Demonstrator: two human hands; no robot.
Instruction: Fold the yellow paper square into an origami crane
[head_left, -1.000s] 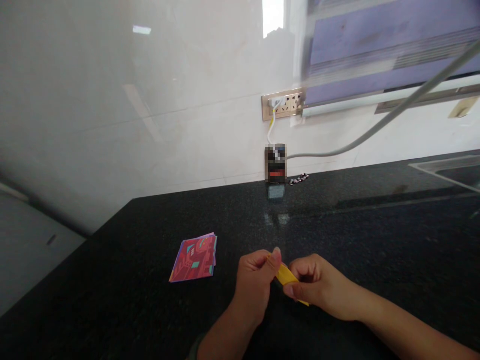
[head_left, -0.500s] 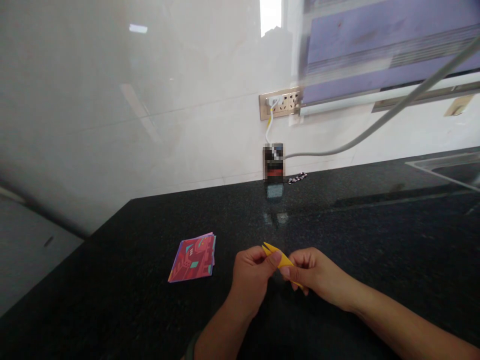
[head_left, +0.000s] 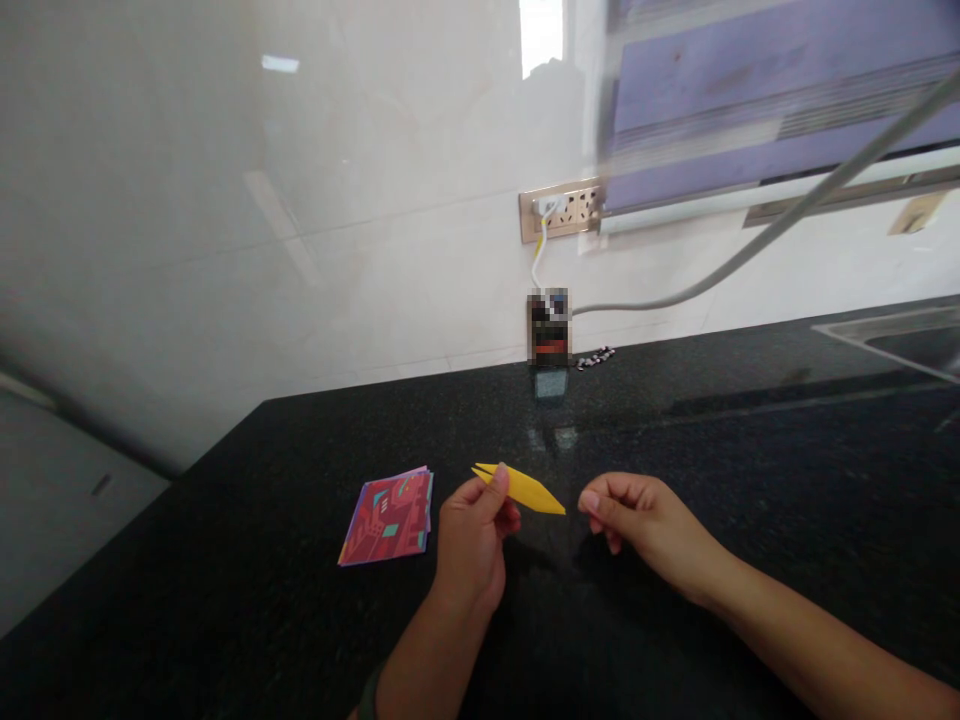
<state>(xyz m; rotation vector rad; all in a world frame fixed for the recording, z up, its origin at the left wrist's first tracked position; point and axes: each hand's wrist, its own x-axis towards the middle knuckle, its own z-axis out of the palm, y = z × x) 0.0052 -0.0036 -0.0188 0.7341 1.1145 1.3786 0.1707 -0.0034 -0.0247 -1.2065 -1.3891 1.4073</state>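
Note:
A folded yellow paper (head_left: 529,491) is pinched between the thumb and fingers of my left hand (head_left: 476,535). Two narrow tips point left past my thumb, and its single pointed end faces right. My right hand (head_left: 626,510) hovers just right of that pointed end, a small gap away. Its thumb and index finger are pressed together with nothing visible between them. Left of my left hand, a stack of colourful printed paper (head_left: 386,515) lies on the black countertop (head_left: 247,520).
At the wall stands a small pixelated dark object (head_left: 550,330), with a beaded strand (head_left: 596,358) beside it. A white cable runs up to a wall socket (head_left: 560,210). A grey hose (head_left: 750,262) slants right, above a sink edge (head_left: 862,345).
My right hand has let go of the yellow paper and moved slightly right. My left hand has moved left and up with the paper, which now lies at a flatter angle.

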